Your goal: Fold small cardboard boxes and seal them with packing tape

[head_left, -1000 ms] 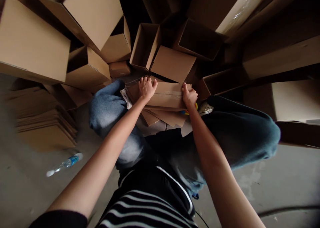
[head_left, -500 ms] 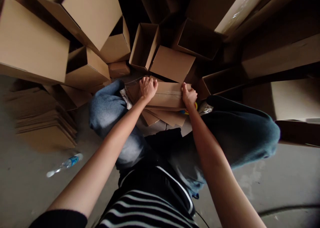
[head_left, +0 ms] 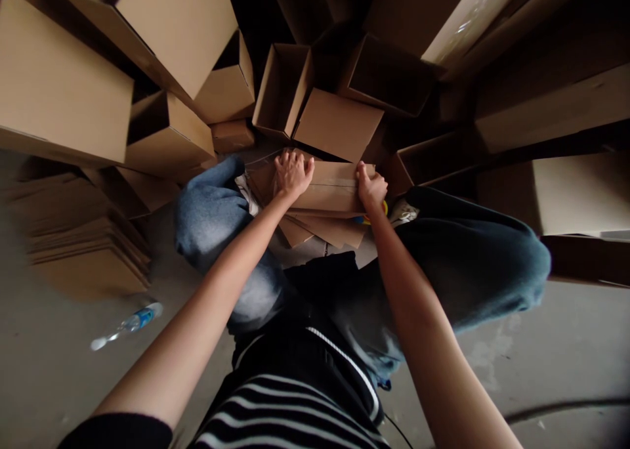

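A flat brown cardboard box (head_left: 329, 188) lies on the floor between my knees, on top of other flat cardboard sheets (head_left: 325, 229). My left hand (head_left: 292, 172) presses on its upper left part with the fingers curled down over the cardboard. At the box's right end my right hand (head_left: 370, 186) is closed on the edge, thumb up. Something yellow (head_left: 382, 209) peeks out just under my right hand.
Assembled and open cardboard boxes (head_left: 339, 122) are piled all around the far side. A stack of flat cardboard (head_left: 86, 239) lies on the left, with a water bottle (head_left: 128, 322) on the concrete floor near it. A dark cable (head_left: 566, 409) runs at the lower right.
My left hand has shifted slightly right along the box's top. My right hand stays on the right edge. The view has tilted a little.
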Available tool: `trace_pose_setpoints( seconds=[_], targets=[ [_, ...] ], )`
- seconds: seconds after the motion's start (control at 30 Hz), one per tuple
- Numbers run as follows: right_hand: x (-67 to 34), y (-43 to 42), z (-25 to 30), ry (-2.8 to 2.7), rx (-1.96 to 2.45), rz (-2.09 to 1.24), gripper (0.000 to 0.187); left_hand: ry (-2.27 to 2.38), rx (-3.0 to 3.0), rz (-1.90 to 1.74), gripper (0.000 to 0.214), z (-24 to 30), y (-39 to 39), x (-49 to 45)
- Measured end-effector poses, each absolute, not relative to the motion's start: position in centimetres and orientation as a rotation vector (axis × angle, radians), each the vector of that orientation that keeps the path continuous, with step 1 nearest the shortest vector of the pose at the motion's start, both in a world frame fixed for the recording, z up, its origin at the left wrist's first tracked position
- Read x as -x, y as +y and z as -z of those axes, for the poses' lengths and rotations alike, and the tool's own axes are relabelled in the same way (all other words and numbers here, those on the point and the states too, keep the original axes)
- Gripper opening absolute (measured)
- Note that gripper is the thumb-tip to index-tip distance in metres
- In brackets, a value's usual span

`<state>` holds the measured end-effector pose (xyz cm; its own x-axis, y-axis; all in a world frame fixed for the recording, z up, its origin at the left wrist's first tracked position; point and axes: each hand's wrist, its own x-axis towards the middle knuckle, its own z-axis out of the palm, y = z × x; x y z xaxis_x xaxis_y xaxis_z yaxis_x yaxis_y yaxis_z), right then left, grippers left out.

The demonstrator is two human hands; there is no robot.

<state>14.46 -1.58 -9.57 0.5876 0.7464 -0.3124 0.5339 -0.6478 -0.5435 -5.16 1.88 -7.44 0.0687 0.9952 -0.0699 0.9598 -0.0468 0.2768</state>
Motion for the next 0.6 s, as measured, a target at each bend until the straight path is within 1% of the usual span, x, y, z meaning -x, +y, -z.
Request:
trace_pose_setpoints(
  seconds=[0.2, 0.5, 0.6],
  targets=[
    [-14.51, -1.59, 9.83, -1.021, 2.411, -0.724, 0.069, 1.993, -2.106, -0.271, 0.050, 7.40, 1.64, 4.67],
    [-14.41, -1.65, 9.64, -1.045, 2.427, -0.738, 0.069, 1.925, -2.173, -0.270, 0.056, 7.58, 1.62, 4.69],
    [-14.52, -1.60, 9.65, -1.061, 2.439, -0.759, 0.071, 1.932, -2.175, -0.262, 0.054, 7.47, 1.50, 4.52]
  ],
)
